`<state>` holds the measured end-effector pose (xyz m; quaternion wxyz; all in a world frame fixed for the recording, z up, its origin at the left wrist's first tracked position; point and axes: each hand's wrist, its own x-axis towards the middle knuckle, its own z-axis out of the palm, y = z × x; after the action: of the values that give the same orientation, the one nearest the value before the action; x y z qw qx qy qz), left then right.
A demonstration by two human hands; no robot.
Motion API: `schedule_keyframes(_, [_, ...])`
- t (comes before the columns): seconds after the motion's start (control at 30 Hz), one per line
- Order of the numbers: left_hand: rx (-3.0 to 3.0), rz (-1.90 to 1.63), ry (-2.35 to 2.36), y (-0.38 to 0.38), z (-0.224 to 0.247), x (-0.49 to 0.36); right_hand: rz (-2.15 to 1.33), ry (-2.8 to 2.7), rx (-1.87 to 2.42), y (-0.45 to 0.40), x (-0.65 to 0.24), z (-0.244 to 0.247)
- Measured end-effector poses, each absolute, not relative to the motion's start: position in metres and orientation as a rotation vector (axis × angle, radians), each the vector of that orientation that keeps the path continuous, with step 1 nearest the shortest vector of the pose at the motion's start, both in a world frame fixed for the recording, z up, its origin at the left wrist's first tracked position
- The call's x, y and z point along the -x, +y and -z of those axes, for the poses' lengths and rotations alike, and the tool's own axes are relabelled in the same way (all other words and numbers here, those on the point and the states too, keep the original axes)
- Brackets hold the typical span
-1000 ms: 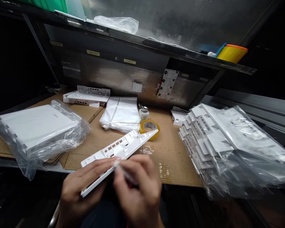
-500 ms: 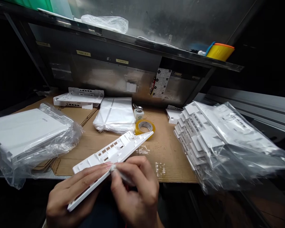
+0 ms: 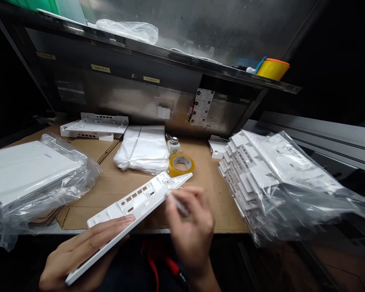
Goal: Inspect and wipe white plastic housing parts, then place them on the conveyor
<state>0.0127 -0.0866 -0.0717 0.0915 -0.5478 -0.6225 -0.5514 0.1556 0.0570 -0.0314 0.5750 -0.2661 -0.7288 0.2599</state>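
Note:
My left hand (image 3: 88,251) grips a white plastic housing (image 3: 140,200) by its lower left end, fingers over its face. The housing is tilted, with a row of cut-outs along its far side. At the near long edge, toward the far right end, my right hand (image 3: 190,227) pinches a small white piece (image 3: 169,194), blurred by motion; I cannot make out its kind. Just beyond the housing's tip lies a roll of clear yellow tape (image 3: 190,165). A small white pump bottle (image 3: 173,147) stands behind the tape.
A stack of clear bags (image 3: 142,146) lies mid-table on cardboard (image 3: 219,207). Bagged white housings lie left (image 3: 30,170) and stacked right (image 3: 261,174). Loose housings sit at the back left (image 3: 97,127) and back right (image 3: 218,147). A shelf edge (image 3: 170,61) runs above.
My right hand has slid up and right along the housing's edge with the small white piece, away from my left fingers. My left hand and the housing have shifted slightly down and left in view.

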Motion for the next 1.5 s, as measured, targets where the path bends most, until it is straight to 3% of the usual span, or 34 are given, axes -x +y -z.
schedule_keyframes(0.3, [1.725, 1.709, -1.868, -0.083, 0.065, -0.002, -0.615, -1.738, 0.299, -0.017, -0.117, 0.040])
schedule_keyframes(0.47, [1.659, 1.665, -1.868, -0.084, 0.061, -0.007, -0.625, -1.769, 0.556, 0.053, -0.139, 0.032])
schedule_keyframes(0.6, [1.634, 1.759, -1.893, -0.089, 0.058, -0.009, -0.435, -1.689, 0.878, 0.135, -0.166, 0.042])
schedule_keyframes(0.73, [1.701, 1.762, -1.874, -0.088, 0.054, 0.001, -0.356, -1.535, 0.989, 0.159, -0.189, 0.048])
schedule_keyframes(1.07, [1.652, 1.974, -1.946, -0.076, 0.041, 0.010, -1.199, -1.587, 0.834, 0.058, -0.174, 0.004])
schedule_keyframes(1.27, [1.716, 1.978, -1.959, -0.078, 0.039, 0.014, -1.216, -1.862, 0.766, 0.055, -0.166, 0.016])
schedule_keyframes(1.5, [1.668, 2.115, -2.019, -0.075, 0.054, 0.020, -1.200, -1.682, 0.816, 0.045, -0.165, 0.027])
